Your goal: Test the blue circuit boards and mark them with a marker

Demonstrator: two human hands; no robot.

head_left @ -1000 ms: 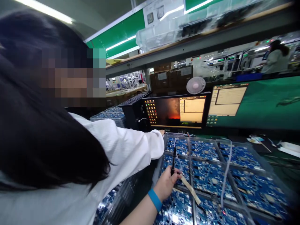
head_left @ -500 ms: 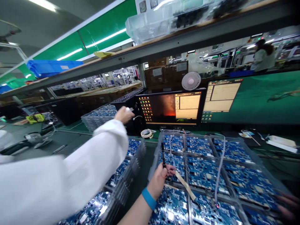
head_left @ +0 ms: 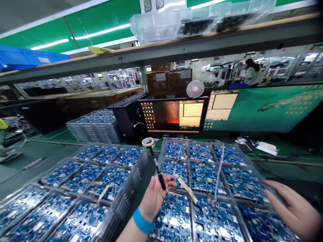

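My left hand (head_left: 156, 193), a blue band on its wrist, is closed around a black pen (head_left: 156, 167) that points up and away over the left edge of a clear tray (head_left: 161, 156) of blue circuit boards (head_left: 204, 179). My right hand (head_left: 294, 208) lies open with fingers stretched out, resting at the tray's right side. White cables (head_left: 219, 169) and a tan tape strip (head_left: 187, 190) lie across the boards.
A second stack of trays with blue boards (head_left: 83, 188) sits to the left, more stacked trays (head_left: 94, 129) behind. A tape roll (head_left: 148, 142), a monitor (head_left: 174, 116), a wide screen (head_left: 264, 107) and a small white fan (head_left: 195, 88) stand at the back. A shelf (head_left: 176, 50) runs overhead. A person (head_left: 252, 71) works far off.
The white-sleeved co-worker who reached across the left has gone from view. My view swung left. My right hand came into view at the tray, and the pen now tilts left.
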